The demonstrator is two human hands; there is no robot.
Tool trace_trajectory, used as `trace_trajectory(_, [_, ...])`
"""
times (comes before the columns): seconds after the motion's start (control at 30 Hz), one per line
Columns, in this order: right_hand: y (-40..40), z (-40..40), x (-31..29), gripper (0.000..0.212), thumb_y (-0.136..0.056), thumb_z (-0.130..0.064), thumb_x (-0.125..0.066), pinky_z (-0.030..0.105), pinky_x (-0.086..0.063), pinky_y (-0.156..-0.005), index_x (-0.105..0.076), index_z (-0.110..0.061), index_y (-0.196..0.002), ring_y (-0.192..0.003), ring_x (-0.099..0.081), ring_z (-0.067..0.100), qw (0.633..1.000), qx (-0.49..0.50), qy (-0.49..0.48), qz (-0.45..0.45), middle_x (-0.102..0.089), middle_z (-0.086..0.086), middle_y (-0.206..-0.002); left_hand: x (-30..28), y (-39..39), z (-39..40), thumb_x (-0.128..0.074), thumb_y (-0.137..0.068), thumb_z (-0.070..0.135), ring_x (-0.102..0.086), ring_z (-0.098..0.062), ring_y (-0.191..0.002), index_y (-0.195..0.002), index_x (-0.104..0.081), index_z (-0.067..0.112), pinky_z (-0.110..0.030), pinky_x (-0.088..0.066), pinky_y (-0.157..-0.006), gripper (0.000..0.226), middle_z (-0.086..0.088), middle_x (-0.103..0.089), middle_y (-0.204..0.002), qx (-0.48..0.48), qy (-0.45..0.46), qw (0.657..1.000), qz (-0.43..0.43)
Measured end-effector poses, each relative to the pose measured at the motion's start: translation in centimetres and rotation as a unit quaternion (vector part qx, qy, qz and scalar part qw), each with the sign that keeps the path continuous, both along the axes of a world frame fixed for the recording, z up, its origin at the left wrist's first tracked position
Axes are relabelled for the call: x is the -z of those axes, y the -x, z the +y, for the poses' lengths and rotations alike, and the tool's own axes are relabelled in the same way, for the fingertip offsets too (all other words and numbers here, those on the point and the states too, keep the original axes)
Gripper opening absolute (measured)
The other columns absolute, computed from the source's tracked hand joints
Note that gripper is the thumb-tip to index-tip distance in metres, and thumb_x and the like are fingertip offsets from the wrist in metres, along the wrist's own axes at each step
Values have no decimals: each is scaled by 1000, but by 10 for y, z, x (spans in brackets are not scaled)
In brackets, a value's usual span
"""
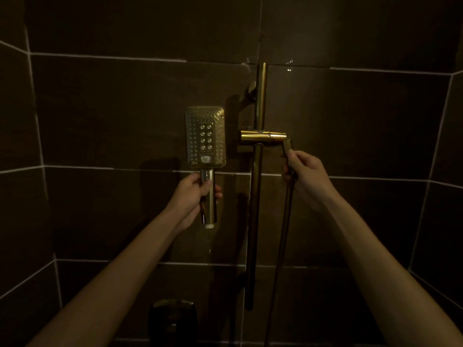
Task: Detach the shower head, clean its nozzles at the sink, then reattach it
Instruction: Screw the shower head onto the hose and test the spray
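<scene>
A gold rectangular shower head [205,136] stands upright with its nozzle face toward me, held by its handle in my left hand [193,194]. The handle's lower end shows a white fitting with no hose on it. My right hand [304,171] grips the top end of the dark shower hose [281,236], which hangs down from it. The hose end sits just below the right tip of the gold slider bracket [263,136] on the vertical rail [259,171]. The shower head is left of the rail, apart from the bracket.
Dark brown wall tiles with pale grout lines surround the rail. A dark mixer valve [172,319] sits on the wall at the bottom, below my left forearm. The light is dim.
</scene>
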State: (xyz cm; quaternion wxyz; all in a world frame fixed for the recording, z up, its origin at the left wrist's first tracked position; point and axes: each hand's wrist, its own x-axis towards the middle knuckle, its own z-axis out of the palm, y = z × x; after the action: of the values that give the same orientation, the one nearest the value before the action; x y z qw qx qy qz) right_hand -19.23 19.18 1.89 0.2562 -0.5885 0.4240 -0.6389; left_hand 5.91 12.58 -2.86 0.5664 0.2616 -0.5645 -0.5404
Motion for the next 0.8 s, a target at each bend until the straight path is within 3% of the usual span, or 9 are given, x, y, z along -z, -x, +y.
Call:
trace_trajectory(0.2, [-37, 40, 76, 24, -101, -25, -46, 32, -47, -81, -66, -15, -107, -77, -56, 11, 989, -65, -90, -101, -60, -1, -85, 30, -2, 22, -48, -99, 6, -68, -24, -88, -117, -56, 9, -48, -55, -90, 20, -14, -67, -96, 13, -31, 999, -1])
trace_trajectory(0.37, [-65, 64, 151, 27, -97, -34, -51, 28, -50, -74, -70, -16, -103, -78, -62, 12, 987, -71, -137, -52, -65, 0, -86, 63, 2, 45, -46, -99, 6, -67, -22, -87, -118, -55, 9, -46, -53, -91, 21, -13, -67, -95, 20, -55, 998, 3])
trace_trajectory(0.5, [-85, 85, 210, 24, -95, -36, -54, 35, -54, -85, -72, -22, -102, -94, -68, 16, 979, -66, -189, -44, -72, 1, -99, 92, 0, 50, -48, -99, 8, -69, -22, -86, -124, -53, 7, -43, -56, -88, 25, -12, -68, -95, 5, -75, 997, -1])
trace_trajectory(0.7, [-116, 104, 267, 19, -95, -32, -58, 21, -49, -68, -71, -18, -97, -71, -62, 6, 959, -75, -267, -66, -65, -9, -74, 125, -1, 58, -47, -99, 6, -68, -23, -84, -120, -55, 10, -43, -55, -85, 23, -10, -69, -88, 13, -118, 992, 40])
trace_trajectory(0.8, [-121, 109, 276, 20, -96, -32, -57, 21, -48, -66, -69, -16, -96, -69, -58, 5, 959, -66, -268, -68, -61, -9, -71, 133, 2, 65, -47, -99, 5, -68, -22, -80, -120, -54, 7, -43, -54, -83, 22, -10, -69, -85, 24, -129, 989, 66])
